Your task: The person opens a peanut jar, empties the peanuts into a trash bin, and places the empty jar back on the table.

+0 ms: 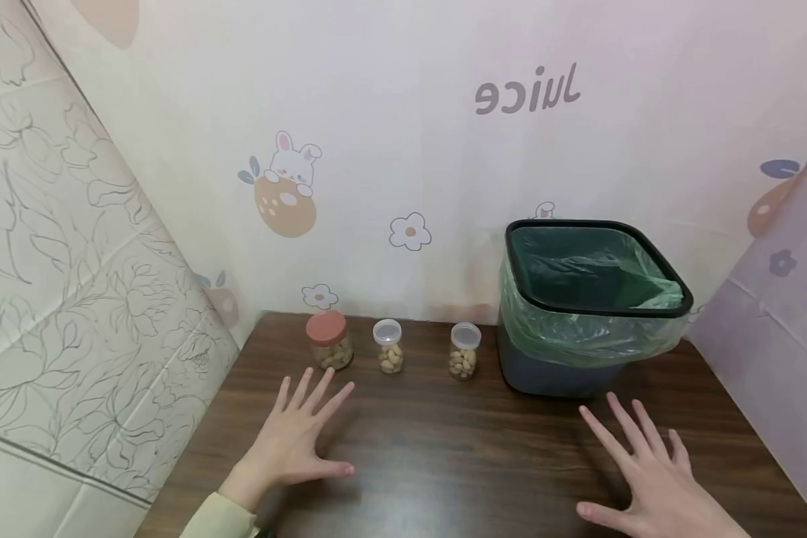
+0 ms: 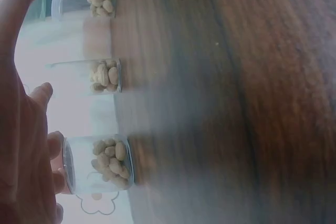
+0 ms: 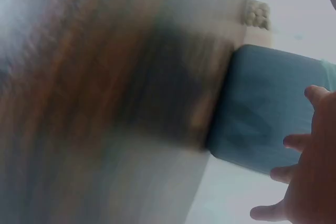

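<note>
My left hand is held over the left part of the table, fingers spread and holding nothing. Nearest to it is a wide jar with a pink-red lid, part-filled with what look like nuts in shells. To its right stand two smaller clear jars, a white-lidded jar and a clear-lidded jar, with similar pale nuts low inside. At the right, my right hand is also spread and holds nothing. Just beyond its fingertips is a grey-blue trash bin, upright. In the left wrist view the red-lidded jar appears beyond the fingers.
A green bag lines the bin, folded over below its black rim. The dark wooden table meets a printed cloth backdrop behind the jars. Patterned panels rise along the left side.
</note>
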Action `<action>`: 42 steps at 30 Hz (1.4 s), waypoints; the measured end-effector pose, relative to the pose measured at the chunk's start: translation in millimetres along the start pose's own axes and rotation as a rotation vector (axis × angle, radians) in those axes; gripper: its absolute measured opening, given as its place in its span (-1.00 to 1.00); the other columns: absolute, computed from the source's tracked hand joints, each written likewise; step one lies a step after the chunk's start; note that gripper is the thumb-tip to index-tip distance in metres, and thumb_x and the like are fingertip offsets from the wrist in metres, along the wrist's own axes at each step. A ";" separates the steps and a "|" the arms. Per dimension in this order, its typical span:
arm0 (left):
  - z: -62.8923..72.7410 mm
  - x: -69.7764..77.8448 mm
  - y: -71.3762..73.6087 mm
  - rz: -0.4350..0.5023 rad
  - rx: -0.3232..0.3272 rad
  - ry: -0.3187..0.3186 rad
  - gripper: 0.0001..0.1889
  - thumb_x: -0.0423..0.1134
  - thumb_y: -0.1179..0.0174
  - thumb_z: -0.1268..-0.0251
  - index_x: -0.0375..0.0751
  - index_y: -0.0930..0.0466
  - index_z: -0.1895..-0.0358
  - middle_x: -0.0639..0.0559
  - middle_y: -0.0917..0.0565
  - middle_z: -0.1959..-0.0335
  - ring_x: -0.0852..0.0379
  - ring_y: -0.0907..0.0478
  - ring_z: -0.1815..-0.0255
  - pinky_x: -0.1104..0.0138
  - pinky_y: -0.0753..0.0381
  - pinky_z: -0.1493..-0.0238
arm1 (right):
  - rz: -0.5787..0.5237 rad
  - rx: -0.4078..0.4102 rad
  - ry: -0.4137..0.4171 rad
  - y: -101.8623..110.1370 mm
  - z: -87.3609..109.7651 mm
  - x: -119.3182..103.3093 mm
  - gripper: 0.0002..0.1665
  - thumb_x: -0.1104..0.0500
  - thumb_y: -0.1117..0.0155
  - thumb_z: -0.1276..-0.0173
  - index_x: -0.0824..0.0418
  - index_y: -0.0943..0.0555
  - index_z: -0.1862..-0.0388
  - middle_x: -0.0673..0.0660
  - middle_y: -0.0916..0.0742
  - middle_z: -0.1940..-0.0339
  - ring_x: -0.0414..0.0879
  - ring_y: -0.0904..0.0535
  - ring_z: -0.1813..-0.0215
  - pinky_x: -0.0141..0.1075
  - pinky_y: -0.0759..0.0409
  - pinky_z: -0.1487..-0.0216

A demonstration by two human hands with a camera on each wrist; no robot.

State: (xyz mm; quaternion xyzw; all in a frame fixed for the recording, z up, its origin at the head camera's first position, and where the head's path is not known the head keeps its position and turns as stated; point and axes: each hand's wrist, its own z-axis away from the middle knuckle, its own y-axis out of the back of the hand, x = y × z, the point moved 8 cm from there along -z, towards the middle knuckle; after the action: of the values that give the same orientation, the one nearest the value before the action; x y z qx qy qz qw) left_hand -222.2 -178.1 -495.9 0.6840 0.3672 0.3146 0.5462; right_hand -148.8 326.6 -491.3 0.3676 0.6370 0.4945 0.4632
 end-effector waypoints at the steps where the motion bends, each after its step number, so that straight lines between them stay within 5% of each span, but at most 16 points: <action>1: -0.5 -0.3 1.1 0.000 0.001 0.001 0.32 0.80 -0.24 0.06 0.25 -0.12 -0.80 -0.10 -0.03 -0.83 -0.42 0.05 -0.78 -0.46 0.05 -0.60 | 0.003 0.004 -0.005 4.2 0.3 0.3 0.55 -0.49 -0.60 -0.17 -0.22 0.16 -0.88 0.21 0.26 -0.86 0.60 0.30 -0.74 0.78 -0.07 -0.10; 6: -3.8 -3.8 6.9 0.016 -0.002 0.015 0.32 0.74 -0.29 0.02 0.25 -0.05 -0.81 -0.13 0.00 -0.83 -0.42 0.11 -0.78 -0.47 0.08 -0.60 | 0.049 0.094 -0.015 41.4 1.1 -1.1 0.58 -0.49 -0.61 -0.15 -0.15 0.15 -0.89 0.33 0.10 -0.85 0.52 0.25 -0.77 0.72 -0.09 -0.18; 10: -10.7 -10.0 13.7 0.033 0.030 0.045 0.31 0.65 -0.37 -0.04 0.22 -0.01 -0.82 -0.19 -0.01 -0.82 -0.43 0.13 -0.78 -0.47 0.09 -0.61 | 0.057 0.305 0.051 92.8 1.5 -7.0 0.51 -0.36 -0.73 -0.06 0.02 -0.11 -0.84 0.42 -0.28 -0.72 0.53 -0.22 -0.58 0.60 -0.08 -0.43; 12: -16.0 -14.9 17.6 0.017 0.057 0.073 0.30 0.61 -0.40 -0.07 0.19 -0.01 -0.82 -0.23 -0.03 -0.81 -0.45 0.12 -0.78 -0.46 0.08 -0.61 | 0.040 0.439 0.107 120.9 2.0 -10.0 0.38 -0.37 -0.71 -0.07 0.13 -0.32 -0.75 0.44 -0.47 -0.56 0.50 -0.38 -0.41 0.34 -0.07 -0.64; 15: -23.9 -24.2 22.2 -0.011 0.084 0.130 0.27 0.54 -0.42 -0.13 0.13 -0.01 -0.82 -0.29 -0.06 -0.80 -0.49 0.12 -0.77 -0.44 0.06 -0.62 | -0.003 0.591 0.151 154.2 -0.7 -11.1 0.21 -0.48 -0.54 -0.25 0.28 -0.46 -0.61 0.48 -0.55 -0.42 0.52 -0.40 -0.32 -0.10 0.06 -0.75; 19: -33.6 -36.0 23.5 0.013 0.103 0.200 0.22 0.47 -0.43 -0.22 0.06 -0.02 -0.82 -0.35 -0.09 -0.77 -0.53 0.10 -0.75 -0.43 0.00 -0.61 | -0.074 0.689 0.109 180.2 -15.6 -1.0 0.17 -0.52 -0.29 -0.45 0.36 -0.39 -0.63 0.55 -0.47 -0.48 0.59 -0.29 -0.44 0.02 0.06 -0.75; 24: -44.4 -52.9 18.2 0.097 0.136 0.294 0.26 0.38 -0.46 -0.27 -0.12 0.06 -0.82 -0.46 -0.09 -0.74 -0.56 0.05 -0.73 -0.41 -0.12 -0.59 | -0.142 0.667 -0.013 188.0 -44.1 24.2 0.11 -0.31 -0.33 -0.54 0.23 -0.15 -0.80 0.45 -0.24 -0.73 0.50 -0.05 -0.71 0.30 0.16 -0.73; 29: -56.3 -70.6 6.4 0.232 0.175 0.398 0.34 0.35 -0.48 -0.28 -0.40 0.15 -0.77 -0.58 -0.07 -0.70 -0.59 0.00 -0.71 -0.40 -0.19 -0.56 | -0.235 0.596 -0.136 186.7 -68.1 46.5 0.02 -0.07 -0.27 -0.61 0.06 -0.01 -0.86 0.35 -0.09 -0.82 0.46 0.08 -0.77 0.42 0.22 -0.68; 35: -72.7 -86.9 -9.2 0.457 0.244 0.499 0.37 0.34 -0.54 -0.21 -0.39 0.13 -0.75 -0.52 -0.22 -0.66 -0.49 -0.27 -0.63 -0.39 -0.34 -0.49 | -0.315 0.566 -0.137 187.4 -87.6 61.7 -0.05 -0.02 -0.19 -0.66 -0.06 -0.01 -0.87 0.34 -0.14 -0.82 0.55 -0.08 -0.69 0.55 0.11 -0.59; 42: -87.9 -91.1 -19.6 0.596 0.266 0.556 0.34 0.21 -0.63 -0.16 -0.39 0.09 -0.73 -0.46 -0.39 -0.55 -0.43 -0.46 -0.51 -0.36 -0.46 -0.40 | -0.338 0.527 -0.135 178.3 -102.2 67.3 -0.07 -0.03 -0.17 -0.69 0.07 -0.03 -0.86 0.42 -0.16 -0.79 0.53 -0.01 -0.73 0.53 0.12 -0.60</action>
State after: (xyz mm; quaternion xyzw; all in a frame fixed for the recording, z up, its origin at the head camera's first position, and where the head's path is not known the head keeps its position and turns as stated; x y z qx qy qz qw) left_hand -346.9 -207.2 -499.6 0.7138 0.3243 0.5809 0.2188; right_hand -264.7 402.3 -325.1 0.3959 0.7630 0.2031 0.4688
